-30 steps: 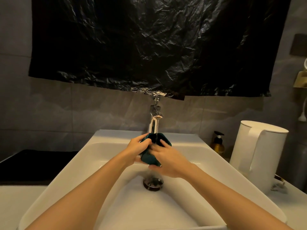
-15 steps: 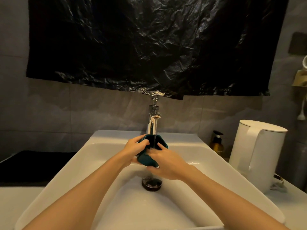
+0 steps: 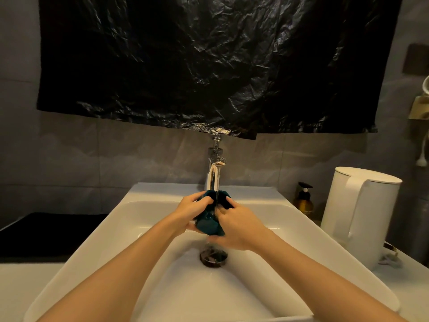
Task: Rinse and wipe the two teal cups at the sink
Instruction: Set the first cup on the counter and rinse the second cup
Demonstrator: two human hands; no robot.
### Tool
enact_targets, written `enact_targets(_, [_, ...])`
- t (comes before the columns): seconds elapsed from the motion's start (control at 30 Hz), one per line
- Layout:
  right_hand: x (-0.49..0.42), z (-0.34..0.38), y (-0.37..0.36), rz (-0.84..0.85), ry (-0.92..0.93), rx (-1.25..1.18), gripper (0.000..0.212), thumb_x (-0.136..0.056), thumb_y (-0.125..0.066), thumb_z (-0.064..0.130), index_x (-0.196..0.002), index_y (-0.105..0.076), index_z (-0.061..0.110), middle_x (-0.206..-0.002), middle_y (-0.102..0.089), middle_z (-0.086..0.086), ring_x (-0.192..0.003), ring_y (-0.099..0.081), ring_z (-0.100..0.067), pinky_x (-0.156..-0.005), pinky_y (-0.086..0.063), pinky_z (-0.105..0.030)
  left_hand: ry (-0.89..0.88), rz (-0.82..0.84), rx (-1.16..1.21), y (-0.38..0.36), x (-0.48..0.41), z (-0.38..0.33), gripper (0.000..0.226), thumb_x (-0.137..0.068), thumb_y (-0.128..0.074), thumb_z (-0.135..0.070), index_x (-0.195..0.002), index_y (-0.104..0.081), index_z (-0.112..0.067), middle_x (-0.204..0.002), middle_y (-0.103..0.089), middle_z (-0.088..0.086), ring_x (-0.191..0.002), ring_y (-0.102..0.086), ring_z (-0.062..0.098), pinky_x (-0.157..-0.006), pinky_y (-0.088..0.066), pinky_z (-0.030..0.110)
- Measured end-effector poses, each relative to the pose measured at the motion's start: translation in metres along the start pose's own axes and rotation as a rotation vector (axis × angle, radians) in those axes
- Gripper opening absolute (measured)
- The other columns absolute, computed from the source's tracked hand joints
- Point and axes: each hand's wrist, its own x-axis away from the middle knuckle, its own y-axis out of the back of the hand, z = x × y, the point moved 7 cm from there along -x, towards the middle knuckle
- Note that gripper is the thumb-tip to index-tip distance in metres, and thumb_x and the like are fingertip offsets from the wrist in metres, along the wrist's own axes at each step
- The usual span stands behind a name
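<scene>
One head-worn wide-angle view looks forward and down from close above the sink [image 3: 120,219], facing the faucet [image 3: 214,173] and wall.

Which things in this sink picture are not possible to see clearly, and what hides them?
All in the head view:
- Teal cup: mostly covered by the left grip and right grip; its inside is hidden.
- Second cup: nowhere visible.
- Drain: upper part behind the right grip.
- Bottle label: too small and dark.
- Wall items at the right edge: cut off.
</scene>
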Motion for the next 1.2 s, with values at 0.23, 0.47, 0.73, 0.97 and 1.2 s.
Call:
enact_targets(0.23, [-0.002, -0.002, 0.000, -0.020, 0.042, -0.031, 0.073, -0.086, -0.055, 0.056, -0.144, -0.037, 0.015, -0.146, -0.046, -0.002, -0.137, -0.036, -0.020, -0.120, -0.013, -0.033, 0.008, 0.036, 0.003, -0.001, 0.000, 0.000, 0.026, -0.094, -0.053, -0.024, -0.118, -0.060, -0.028, -0.105, -0.063, 0.004, -0.094, -0.062, 0.022, -0.057, -0.059, 0.035])
enact_targets(0.47, [0.001, 0.010, 0.004, 0.046, -0.026, 0.040, 0.037, -0.095, -0.054, 0.032, -0.125, -0.060, 0.010, -0.116, -0.066, -0.011, -0.103, -0.061, -0.027, -0.091, -0.047, -0.033, -0.030, -0.092, 0.013, 0.011, -0.006, -0.002, 0.034, -0.091, -0.056, -0.020, -0.123, -0.059, -0.029, -0.117, -0.060, 0.006, -0.102, -0.058, 0.027, -0.070, -0.058, 0.041])
enact_targets(0.73, [-0.001, 0.008, 0.001, -0.045, -0.107, -0.653, 0.031, -0.085, -0.062, 0.003, -0.115, -0.067, 0.011, -0.111, -0.069, -0.006, -0.100, -0.063, -0.021, -0.080, -0.052, -0.023, -0.137, -0.108, 0.000, 0.017, -0.016, -0.006, 0.038, -0.091, -0.054, -0.014, -0.128, -0.058, -0.023, -0.119, -0.059, 0.004, -0.101, -0.057, 0.019, -0.073, -0.051, 0.026])
enact_targets(0.97, [0.002, 0.008, 0.004, -0.099, -0.050, -0.393, 0.021, -0.089, -0.062, 0.018, -0.107, -0.068, 0.011, -0.108, -0.069, -0.007, -0.101, -0.059, -0.025, -0.080, -0.054, -0.034, -0.141, -0.146, -0.098, 0.018, -0.018, -0.005, 0.038, -0.089, -0.056, -0.023, -0.126, -0.058, -0.031, -0.121, -0.059, 0.002, -0.106, -0.057, 0.022, -0.087, -0.055, 0.040])
enact_targets(1.2, [0.002, -0.007, 0.009, -0.095, -0.096, -0.492, 0.026, -0.093, -0.056, 0.033, -0.103, -0.070, 0.014, -0.099, -0.066, -0.001, -0.085, -0.058, -0.016, -0.069, -0.045, -0.027, -0.182, -0.232, -0.267, 0.030, -0.014, -0.016, 0.040, -0.084, -0.056, -0.037, -0.124, -0.056, -0.041, -0.123, -0.060, -0.004, -0.108, -0.056, 0.022, -0.092, -0.051, 0.041])
